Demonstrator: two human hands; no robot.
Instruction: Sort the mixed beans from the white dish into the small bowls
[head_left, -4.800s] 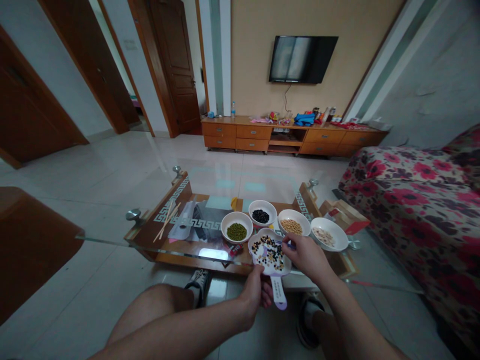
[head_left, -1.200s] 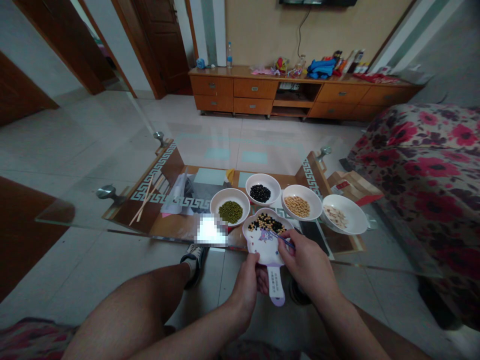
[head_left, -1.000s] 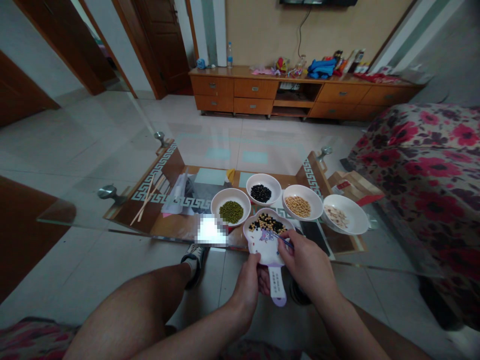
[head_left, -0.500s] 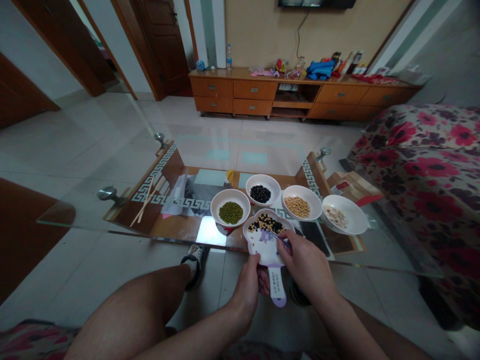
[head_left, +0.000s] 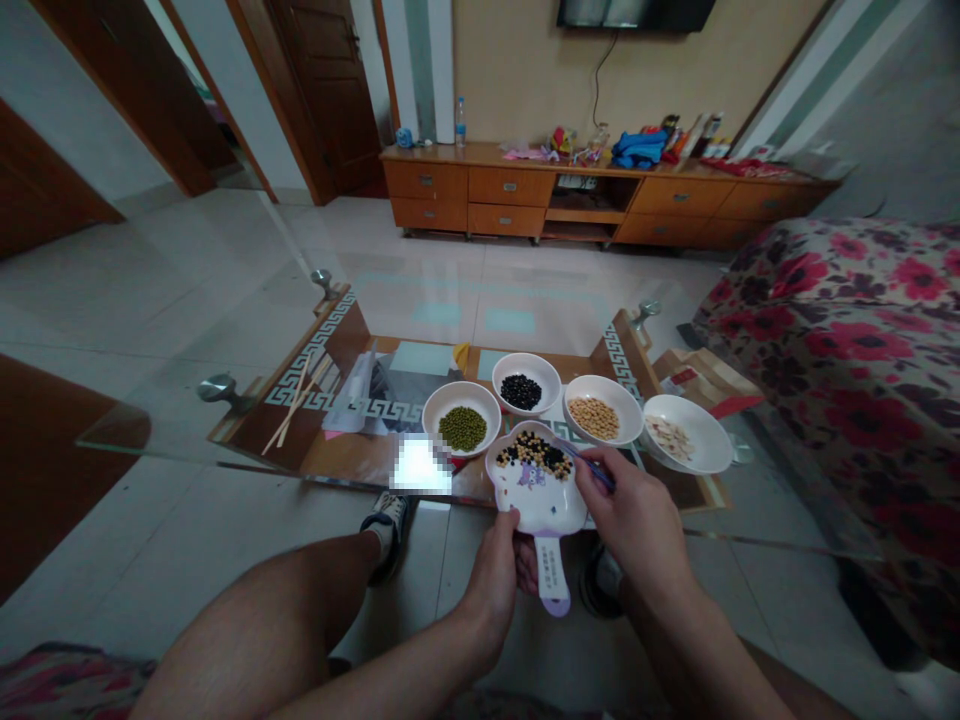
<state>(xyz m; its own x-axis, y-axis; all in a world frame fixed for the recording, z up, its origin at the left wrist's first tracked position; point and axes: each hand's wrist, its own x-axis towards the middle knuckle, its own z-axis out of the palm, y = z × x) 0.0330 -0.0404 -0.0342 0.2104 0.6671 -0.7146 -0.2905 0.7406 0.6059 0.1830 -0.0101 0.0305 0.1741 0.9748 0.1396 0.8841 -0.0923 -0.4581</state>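
Left hand (head_left: 501,562) gripped tray (head_left: 538,508), best kept level, at glass table's (head_left: 337,481) near edge; right hand (head_left: 634,512) pinched slim tool (head_left: 592,467).

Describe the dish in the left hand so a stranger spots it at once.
Start at the glass table. At its near edge, short of four round white bowls, the left hand holds a dish with black and tan beans along its far side. Unlike those bowls, it has a wavy lilac rim and a printed handle.
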